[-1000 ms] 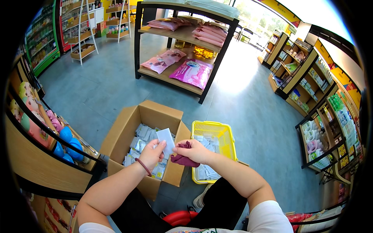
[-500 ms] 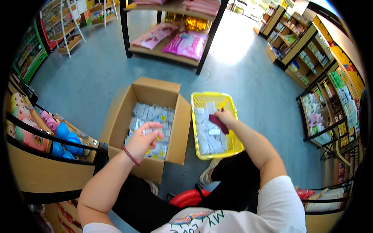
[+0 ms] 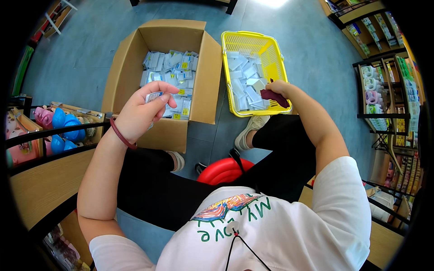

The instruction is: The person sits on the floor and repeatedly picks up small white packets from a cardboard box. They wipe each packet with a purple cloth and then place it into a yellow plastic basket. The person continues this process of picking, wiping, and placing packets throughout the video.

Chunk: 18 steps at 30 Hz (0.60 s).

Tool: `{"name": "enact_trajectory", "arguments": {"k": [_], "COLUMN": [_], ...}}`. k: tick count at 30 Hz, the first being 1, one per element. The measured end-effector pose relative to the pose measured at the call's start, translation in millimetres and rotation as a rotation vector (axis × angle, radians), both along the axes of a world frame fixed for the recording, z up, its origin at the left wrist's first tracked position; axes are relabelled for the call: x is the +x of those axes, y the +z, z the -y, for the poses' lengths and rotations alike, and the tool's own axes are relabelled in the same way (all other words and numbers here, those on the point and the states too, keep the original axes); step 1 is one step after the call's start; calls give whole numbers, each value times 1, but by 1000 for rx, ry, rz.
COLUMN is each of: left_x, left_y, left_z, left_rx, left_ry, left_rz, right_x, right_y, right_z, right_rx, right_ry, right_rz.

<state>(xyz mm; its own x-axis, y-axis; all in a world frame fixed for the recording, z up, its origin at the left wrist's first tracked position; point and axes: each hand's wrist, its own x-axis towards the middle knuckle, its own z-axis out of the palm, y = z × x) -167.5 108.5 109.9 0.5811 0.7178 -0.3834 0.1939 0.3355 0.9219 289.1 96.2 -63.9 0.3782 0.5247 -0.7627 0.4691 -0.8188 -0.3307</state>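
A cardboard box (image 3: 159, 77) of small packets stands on the floor beside a yellow basket (image 3: 253, 72) holding more. The left hand (image 3: 140, 113), over the box's near edge, pinches one small packet (image 3: 153, 96) in its fingertips. The right hand (image 3: 280, 90) closes around a dark red object (image 3: 274, 95) at the basket's rim.

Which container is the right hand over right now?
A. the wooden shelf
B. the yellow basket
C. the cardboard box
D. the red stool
B: the right hand, pinching a dark maroon item, sits at the near rim of the yellow basket of small packets, while the left hand holds a packet over the cardboard box.
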Motion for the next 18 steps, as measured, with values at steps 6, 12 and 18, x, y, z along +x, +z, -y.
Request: {"name": "enact_trajectory", "arguments": {"k": [6, 12, 18], "left_x": [-2, 0, 5], "left_y": [1, -6, 11], "left_z": [7, 20, 56], "left_rx": [127, 629, 933], "left_ry": [-96, -416, -794], "left_rz": [-54, -171, -279], "right_x": [-16, -9, -110], "right_y": [5, 0, 77], "right_z": [-12, -14, -32], "right_rx": [11, 114, 543], "right_ry": [108, 533, 661], "right_rz": [157, 545, 411]}}
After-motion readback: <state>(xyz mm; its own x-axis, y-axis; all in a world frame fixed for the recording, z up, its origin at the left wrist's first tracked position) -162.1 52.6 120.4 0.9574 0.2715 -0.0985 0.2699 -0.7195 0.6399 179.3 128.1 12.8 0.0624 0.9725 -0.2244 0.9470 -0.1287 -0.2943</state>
